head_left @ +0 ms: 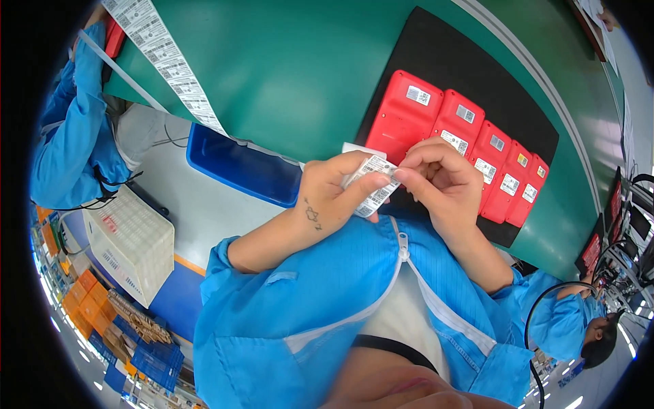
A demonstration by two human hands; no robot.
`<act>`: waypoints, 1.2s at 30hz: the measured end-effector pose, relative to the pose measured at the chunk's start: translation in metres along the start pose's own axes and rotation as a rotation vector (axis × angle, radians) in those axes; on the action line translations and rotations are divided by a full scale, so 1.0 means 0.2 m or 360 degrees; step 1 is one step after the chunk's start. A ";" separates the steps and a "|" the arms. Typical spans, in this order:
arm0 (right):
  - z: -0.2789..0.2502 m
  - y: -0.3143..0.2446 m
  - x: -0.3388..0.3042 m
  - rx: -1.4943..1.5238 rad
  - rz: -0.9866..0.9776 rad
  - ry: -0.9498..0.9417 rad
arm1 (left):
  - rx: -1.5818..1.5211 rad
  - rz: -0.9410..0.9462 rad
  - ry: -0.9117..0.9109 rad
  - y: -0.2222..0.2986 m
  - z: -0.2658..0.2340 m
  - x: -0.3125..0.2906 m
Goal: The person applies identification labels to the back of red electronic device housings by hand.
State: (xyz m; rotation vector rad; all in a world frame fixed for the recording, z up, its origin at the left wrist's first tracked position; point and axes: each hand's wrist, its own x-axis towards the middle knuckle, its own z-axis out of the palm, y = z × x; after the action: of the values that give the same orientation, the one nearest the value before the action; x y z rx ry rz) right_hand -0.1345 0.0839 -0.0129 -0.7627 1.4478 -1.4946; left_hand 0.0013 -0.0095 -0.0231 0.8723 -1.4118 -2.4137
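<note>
My left hand (330,191) is closed on a strip of printed white labels (375,194), its thumb lying across the front. At the strip's upper right edge, the thumb and forefinger of my right hand (449,184) pinch a label's edge. Just beyond my hands, several red plastic cases (398,123) lie side by side in a slanting row on a black mat (436,44). Most of them carry a small label near the far end and a white printed label lower down. My right hand covers part of the nearest cases.
A long band of labels (170,61) runs over the green table (272,61) at the far left. A blue bin (242,167) stands left of my hands, with a cream crate (129,238) farther left. People in blue work clothes (82,129) are on both sides.
</note>
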 end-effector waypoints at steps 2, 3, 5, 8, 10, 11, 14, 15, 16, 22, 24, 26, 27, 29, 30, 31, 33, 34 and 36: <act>0.00 0.02 0.00 -0.0233 -0.0128 0.0015 | 0.0072 0.0085 -0.0040 -0.01 -0.01 -0.01; 0.01 0.03 0.00 -0.0492 -0.0366 0.0117 | 0.0160 0.0082 -0.0077 -0.02 -0.02 -0.02; 0.00 0.03 0.00 -0.0624 -0.0463 0.0253 | 0.0304 0.0085 -0.0122 -0.02 -0.05 -0.03; -0.02 -0.05 0.08 -0.0177 -0.0112 0.0607 | 0.0253 0.0096 -0.0176 -0.02 -0.07 -0.03; -0.06 -0.05 0.14 -0.0174 0.0227 0.0444 | 0.0299 0.0142 -0.0181 -0.02 -0.09 -0.03; -0.06 -0.05 0.14 -0.0172 0.0233 0.0447 | 0.0345 0.0195 -0.0186 -0.03 -0.10 -0.03; -0.05 -0.05 0.16 -0.0527 0.0299 0.0429 | 0.0234 0.0183 -0.0176 -0.02 -0.10 -0.02; -0.04 -0.05 0.16 -0.0495 0.0332 0.0437 | 0.0232 0.0173 -0.0178 -0.02 -0.11 -0.02; -0.04 -0.05 0.16 -0.0463 0.0365 0.0445 | 0.0290 0.0213 -0.0201 -0.03 -0.12 -0.02; -0.03 -0.06 0.16 -0.0514 0.0420 0.0429 | 0.0293 0.0204 -0.0205 -0.01 -0.14 -0.01; -0.02 -0.05 0.16 -0.0556 0.0372 0.0452 | 0.0314 0.0236 -0.0205 -0.01 -0.14 0.00; -0.02 -0.05 0.16 -0.0597 0.0320 0.0472 | 0.0271 0.0148 -0.0196 0.00 -0.14 0.00; -0.02 -0.06 0.16 -0.0560 0.0374 0.0460 | 0.0271 0.0147 -0.0196 0.00 -0.15 0.00; -0.02 -0.06 0.17 -0.0523 0.0426 0.0447 | 0.0310 0.0214 -0.0182 -0.01 -0.15 -0.01; -0.02 -0.05 0.16 -0.0579 0.0383 0.0445 | 0.0310 0.0214 -0.0184 -0.01 -0.15 -0.01; -0.02 -0.05 0.16 -0.0635 0.0339 0.0443 | 0.0281 0.0182 -0.0175 0.00 -0.15 -0.01; -0.03 -0.05 0.16 -0.0612 0.0363 0.0440 | 0.0251 0.0154 -0.0167 0.00 -0.16 -0.03; -0.03 -0.05 0.16 -0.0588 0.0387 0.0437 | 0.0238 0.0183 -0.0170 -0.01 -0.16 -0.03; -0.02 -0.04 0.16 -0.0699 0.0310 0.0424 | 0.0229 0.0218 -0.0172 -0.01 -0.15 -0.05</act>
State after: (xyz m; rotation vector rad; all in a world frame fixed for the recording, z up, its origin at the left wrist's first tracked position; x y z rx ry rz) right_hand -0.1538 0.0558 -0.0104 -0.6689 2.0312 -1.1736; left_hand 0.0279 -0.0253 -0.0326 0.6594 -1.6451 -2.3119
